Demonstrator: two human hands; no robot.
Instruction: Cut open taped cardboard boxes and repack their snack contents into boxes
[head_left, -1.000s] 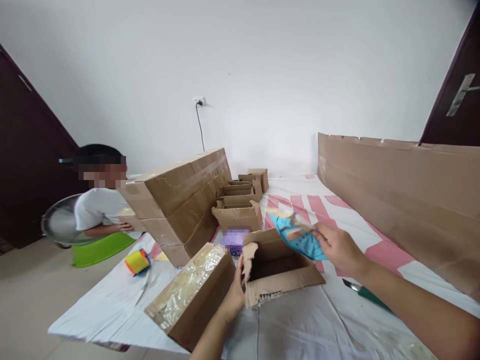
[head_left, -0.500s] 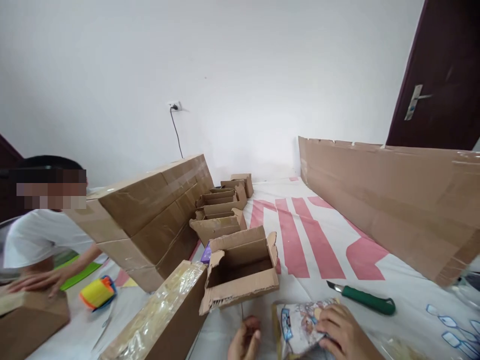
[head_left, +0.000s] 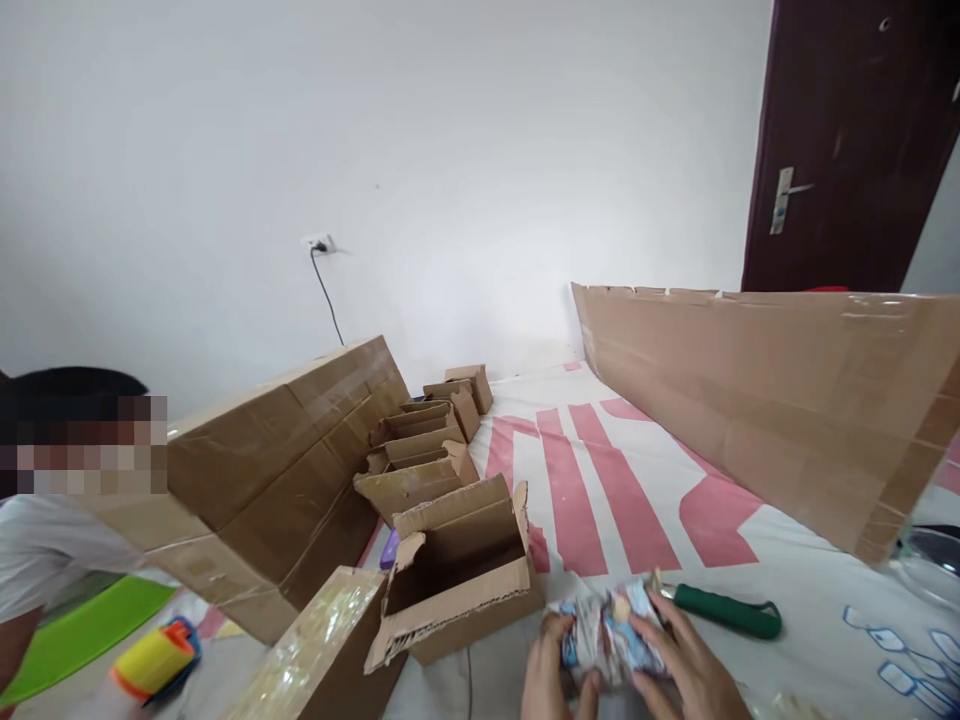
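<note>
Between my two hands is a printed snack-like packet [head_left: 604, 632], white and blue, crumpled in the middle. My left hand [head_left: 553, 670] grips its left side, fingers curled over the top. On its right side my right hand [head_left: 682, 660] has its fingers bent round the edge. Just behind my right hand lies a utility knife [head_left: 724, 610] with a green handle, its blade end partly hidden by the packet and fingers. An open cardboard box [head_left: 461, 570] with torn edges stands to the left of the packet.
A taped box [head_left: 322, 640] lies at front left. Several small open boxes [head_left: 416, 480] line a large carton [head_left: 285, 460]. A tall cardboard panel [head_left: 765, 390] stands right. At far left are a person [head_left: 67, 540], a yellow roll [head_left: 154, 660] and a green sheet [head_left: 90, 635].
My left hand has moved right and taken hold of the packet, which is now crumpled between both hands. The view has shifted right. The person's hands and brown box at left have left the view.
</note>
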